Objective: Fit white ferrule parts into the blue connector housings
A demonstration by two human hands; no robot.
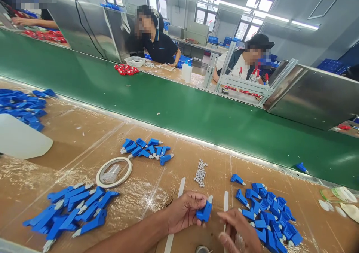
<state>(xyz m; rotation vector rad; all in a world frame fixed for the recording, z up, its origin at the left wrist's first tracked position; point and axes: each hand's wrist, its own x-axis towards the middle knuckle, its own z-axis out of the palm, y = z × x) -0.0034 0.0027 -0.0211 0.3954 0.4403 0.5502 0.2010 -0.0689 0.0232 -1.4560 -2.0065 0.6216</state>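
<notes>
The left hand [186,210] pinches a blue part [204,211] near the right hand [238,225], its fingers apart, while tape [129,167] rings clear plastic [112,173] and a cut-off tin's [202,249] contents stay unclear.

A wide, smooth green belt [179,105] is stretching across the view. Two white plastic bottles [188,74] are standing on the far brown desk [198,80]. Near them, a person in a dark collared shirt [162,48] is sitting behind a white rectangular plastic tray [135,61] and a heap of small red parts [126,70]. Farther right, a person in a dark cap [234,64] is working behind a silver metal frame [244,87]. Long white tube lights [270,16] are glowing overhead.
</notes>
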